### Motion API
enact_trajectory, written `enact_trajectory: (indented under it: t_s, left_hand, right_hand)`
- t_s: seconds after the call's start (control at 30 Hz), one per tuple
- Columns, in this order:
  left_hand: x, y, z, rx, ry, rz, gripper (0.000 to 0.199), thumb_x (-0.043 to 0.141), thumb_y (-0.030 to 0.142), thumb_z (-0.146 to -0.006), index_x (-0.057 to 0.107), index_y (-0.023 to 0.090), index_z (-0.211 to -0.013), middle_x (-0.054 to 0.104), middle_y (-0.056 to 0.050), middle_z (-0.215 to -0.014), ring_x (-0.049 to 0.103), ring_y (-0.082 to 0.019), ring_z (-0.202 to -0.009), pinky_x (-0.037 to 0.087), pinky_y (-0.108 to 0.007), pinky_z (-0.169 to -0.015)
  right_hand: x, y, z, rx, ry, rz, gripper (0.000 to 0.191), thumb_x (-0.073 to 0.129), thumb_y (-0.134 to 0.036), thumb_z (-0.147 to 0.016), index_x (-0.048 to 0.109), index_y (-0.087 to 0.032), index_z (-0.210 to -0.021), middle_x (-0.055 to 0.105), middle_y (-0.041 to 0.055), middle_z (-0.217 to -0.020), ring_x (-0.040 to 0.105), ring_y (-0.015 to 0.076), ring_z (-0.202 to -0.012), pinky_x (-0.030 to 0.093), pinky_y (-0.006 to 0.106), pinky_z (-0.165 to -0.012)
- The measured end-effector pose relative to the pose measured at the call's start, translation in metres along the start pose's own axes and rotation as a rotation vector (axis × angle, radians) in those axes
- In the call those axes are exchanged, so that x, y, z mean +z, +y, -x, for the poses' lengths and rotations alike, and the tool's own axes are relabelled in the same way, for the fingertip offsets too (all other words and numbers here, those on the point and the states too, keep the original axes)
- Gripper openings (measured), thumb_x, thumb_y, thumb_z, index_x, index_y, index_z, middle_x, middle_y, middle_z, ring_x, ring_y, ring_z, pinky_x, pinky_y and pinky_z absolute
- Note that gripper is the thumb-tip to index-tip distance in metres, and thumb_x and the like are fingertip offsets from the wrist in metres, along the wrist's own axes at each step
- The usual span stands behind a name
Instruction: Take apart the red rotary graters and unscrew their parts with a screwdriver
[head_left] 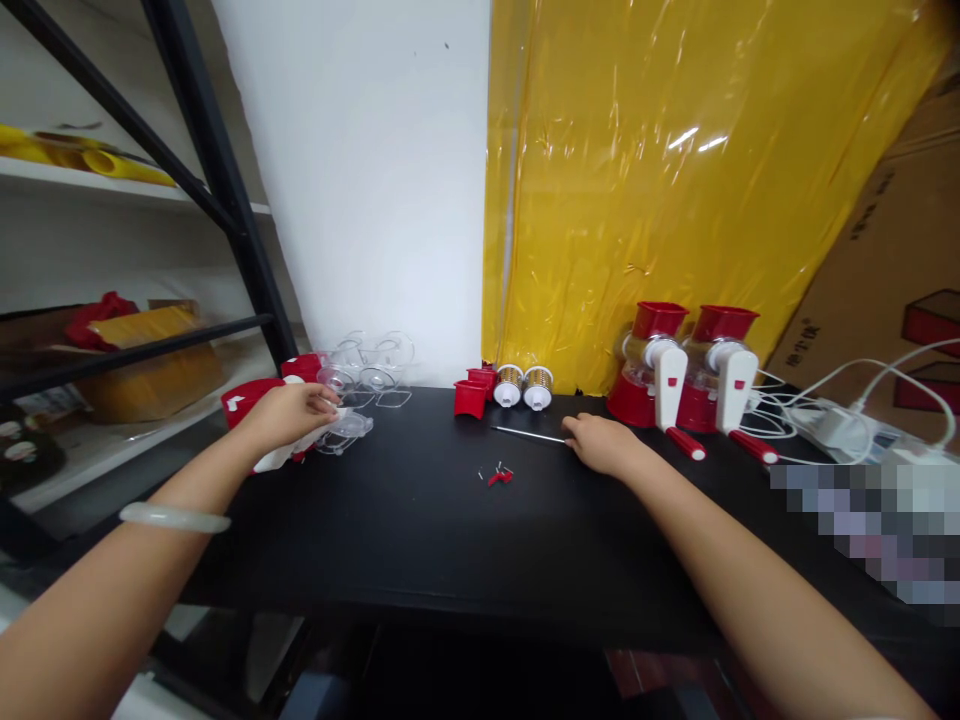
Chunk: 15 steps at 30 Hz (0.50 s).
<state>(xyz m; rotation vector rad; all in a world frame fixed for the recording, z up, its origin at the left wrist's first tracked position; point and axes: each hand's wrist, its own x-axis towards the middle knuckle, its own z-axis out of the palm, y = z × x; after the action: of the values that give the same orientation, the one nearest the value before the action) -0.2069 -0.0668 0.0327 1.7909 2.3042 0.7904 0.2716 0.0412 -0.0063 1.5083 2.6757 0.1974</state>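
Observation:
My left hand [296,412] is at the left of the black table [420,530], its fingers bent over white and clear plastic parts [346,425]; what its fingertips grip is too small to tell. My right hand [592,440] rests on the table right of centre, its fingers closed at the near end of a thin metal screwdriver [529,433] that points left. Between the hands lie small red pieces with screws [501,477]. Behind them stand red hoppers [471,395] and two white-ended grater drums [508,386].
Two red and white rotary graters [660,370] stand at the back right, beside white cables and a power strip [840,428]. Clear plastic housings [375,370] sit at the back left. A black metal rack [240,230] borders the left side; a cardboard box [885,250] leans at the right.

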Motion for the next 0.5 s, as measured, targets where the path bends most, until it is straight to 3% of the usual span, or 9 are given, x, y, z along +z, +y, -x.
enact_trajectory:
  t_s: [0.2,0.5]
  left_hand:
    - [0.007,0.004,0.005,0.118,-0.025,-0.246,0.025,0.070,0.030,-0.068,0.067,0.019,-0.091,0.075,-0.004,-0.083,0.068,-0.023,-0.083,0.044,-0.026,-0.072]
    - [0.008,0.015,0.006,0.104,-0.074,-0.521,0.028,0.064,0.021,-0.068,0.070,0.021,-0.095,0.074,-0.007,-0.088,0.064,-0.027,-0.086,0.042,-0.029,-0.074]
  right_hand:
    - [0.000,0.000,-0.001,-0.008,-0.013,-0.008,0.029,0.045,-0.029,-0.095,0.056,-0.018,-0.119,0.064,0.0138,-0.114,0.065,0.0262,-0.102,0.046,0.032,-0.075]
    - [0.001,0.001,-0.001,-0.009,-0.015,-0.012,0.028,0.045,-0.029,-0.095,0.057,-0.018,-0.118,0.064,0.0136,-0.113,0.065,0.0263,-0.100,0.046,0.032,-0.074]
